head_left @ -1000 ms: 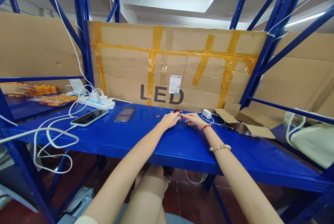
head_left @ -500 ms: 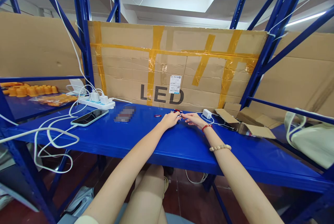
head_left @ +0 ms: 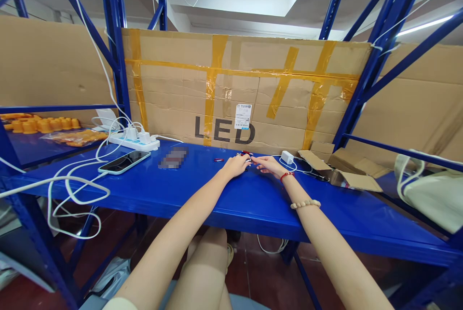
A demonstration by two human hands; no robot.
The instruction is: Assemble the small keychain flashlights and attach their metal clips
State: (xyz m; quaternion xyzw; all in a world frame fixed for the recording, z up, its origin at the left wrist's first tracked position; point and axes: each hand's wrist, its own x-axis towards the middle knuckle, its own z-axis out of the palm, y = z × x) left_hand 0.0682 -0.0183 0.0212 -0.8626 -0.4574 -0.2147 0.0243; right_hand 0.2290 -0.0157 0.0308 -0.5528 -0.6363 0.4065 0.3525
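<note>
My left hand rests low over the blue tabletop, its fingers closed around something small and partly dark that I cannot make out. Fingertips of my right hand meet it from the right, pinched at the same spot; what they hold is too small to name. Just beyond my left fingers lies a small red object, partly hidden by the hand. To the left, a short red piece lies apart on the table.
On the left are a phone, a white power strip and looping white cables. A blurred-out item lies nearer the middle. Right of my hands are a white charger and an open cardboard box. A cardboard panel closes the back.
</note>
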